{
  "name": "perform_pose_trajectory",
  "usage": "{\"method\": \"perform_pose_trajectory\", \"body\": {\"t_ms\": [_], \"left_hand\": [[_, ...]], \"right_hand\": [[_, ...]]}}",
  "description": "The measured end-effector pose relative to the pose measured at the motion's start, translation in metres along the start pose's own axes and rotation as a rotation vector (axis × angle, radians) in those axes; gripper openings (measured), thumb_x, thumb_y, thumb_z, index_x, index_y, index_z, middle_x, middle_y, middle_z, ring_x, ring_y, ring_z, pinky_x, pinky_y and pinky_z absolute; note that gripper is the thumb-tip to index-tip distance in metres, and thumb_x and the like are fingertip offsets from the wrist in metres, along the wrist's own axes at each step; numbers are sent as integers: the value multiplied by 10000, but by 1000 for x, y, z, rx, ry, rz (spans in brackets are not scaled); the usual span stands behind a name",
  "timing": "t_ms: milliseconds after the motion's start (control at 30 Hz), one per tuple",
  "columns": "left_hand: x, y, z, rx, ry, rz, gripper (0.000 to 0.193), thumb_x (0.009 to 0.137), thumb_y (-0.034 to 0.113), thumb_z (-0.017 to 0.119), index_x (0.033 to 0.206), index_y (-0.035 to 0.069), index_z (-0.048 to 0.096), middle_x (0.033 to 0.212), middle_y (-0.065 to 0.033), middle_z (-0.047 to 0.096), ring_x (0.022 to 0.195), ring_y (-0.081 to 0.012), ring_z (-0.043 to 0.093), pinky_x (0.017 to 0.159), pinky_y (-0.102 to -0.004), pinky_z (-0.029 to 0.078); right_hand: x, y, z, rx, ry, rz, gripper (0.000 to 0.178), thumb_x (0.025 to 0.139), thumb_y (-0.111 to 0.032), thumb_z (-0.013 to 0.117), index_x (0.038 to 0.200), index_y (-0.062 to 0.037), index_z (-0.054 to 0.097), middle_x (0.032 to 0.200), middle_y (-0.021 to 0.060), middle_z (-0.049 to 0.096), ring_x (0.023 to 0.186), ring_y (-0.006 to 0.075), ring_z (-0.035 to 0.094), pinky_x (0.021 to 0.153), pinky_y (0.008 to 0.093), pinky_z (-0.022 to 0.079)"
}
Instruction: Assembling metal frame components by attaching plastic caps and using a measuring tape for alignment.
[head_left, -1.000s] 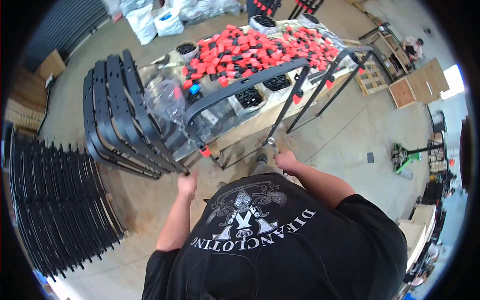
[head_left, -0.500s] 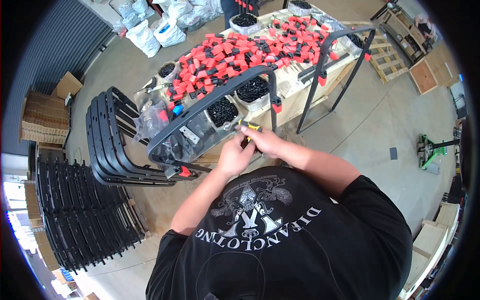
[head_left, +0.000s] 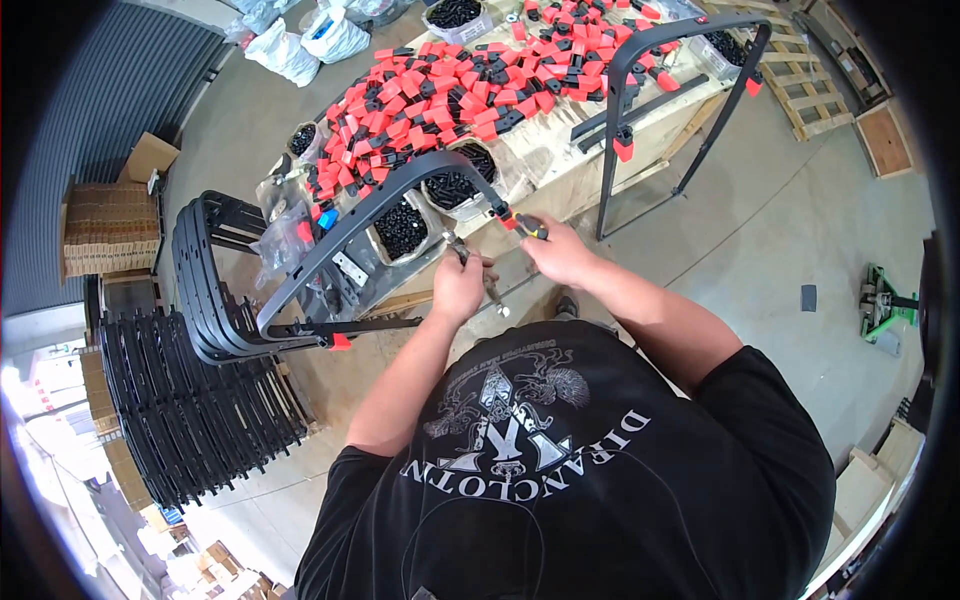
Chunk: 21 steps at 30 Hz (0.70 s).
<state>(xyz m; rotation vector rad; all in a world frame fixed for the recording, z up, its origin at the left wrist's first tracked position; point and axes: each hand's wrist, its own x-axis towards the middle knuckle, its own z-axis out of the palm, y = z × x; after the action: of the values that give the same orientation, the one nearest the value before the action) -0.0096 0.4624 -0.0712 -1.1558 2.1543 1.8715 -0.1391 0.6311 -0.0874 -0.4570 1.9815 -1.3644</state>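
Observation:
A black curved frame [head_left: 370, 205] with red end caps leans against the workbench in front of me. My left hand [head_left: 458, 287] is closed around a metal tool whose tip pokes out toward the frame's right leg. My right hand [head_left: 556, 252] grips a small tool with a red and yellow handle [head_left: 522, 224] at the frame's right end, by its red cap. Both hands sit close together just below the bench edge. A thin black crossbar with a red cap [head_left: 340, 341] runs along the frame's bottom left.
The workbench [head_left: 590, 170] holds a heap of red and black plastic parts [head_left: 450, 85] and tubs of black fasteners [head_left: 400, 222]. A second black frame [head_left: 680, 50] stands at the right. Stacks of black frames [head_left: 190, 400] fill the left floor. White bags, cardboard boxes and pallets surround.
The view has tipped closer onto the bench. My hands have stayed at the frame's right end, the left one now holding a metal tool beside the right hand's red-handled tool.

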Motion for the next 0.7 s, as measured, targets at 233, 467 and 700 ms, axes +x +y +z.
{"method": "perform_pose_trajectory", "body": {"t_ms": [233,467,700], "left_hand": [[23,29,23,-257,-135,-167,717,1001,66,507,1627,61,159,1077,-182,665,633,-197,623,532,-323,541],[20,44,35,-467,-167,-159,475,981,56,566,1430,11,418,1035,-135,641,688,-177,646,525,-286,531],[20,61,30,-442,-211,-183,348,973,74,573,1298,-23,494,1034,-120,648,712,-164,656,547,-282,535]], "right_hand": [[50,20,-35,201,220,32,421,960,-315,637,1176,46,612,996,183,719,913,230,680,793,364,516],[91,25,-18,503,160,122,305,997,-324,584,1093,-36,614,839,13,571,688,105,483,623,278,404],[96,28,-22,496,26,387,418,972,-365,615,1117,27,611,854,90,602,773,184,558,723,345,464]]}}
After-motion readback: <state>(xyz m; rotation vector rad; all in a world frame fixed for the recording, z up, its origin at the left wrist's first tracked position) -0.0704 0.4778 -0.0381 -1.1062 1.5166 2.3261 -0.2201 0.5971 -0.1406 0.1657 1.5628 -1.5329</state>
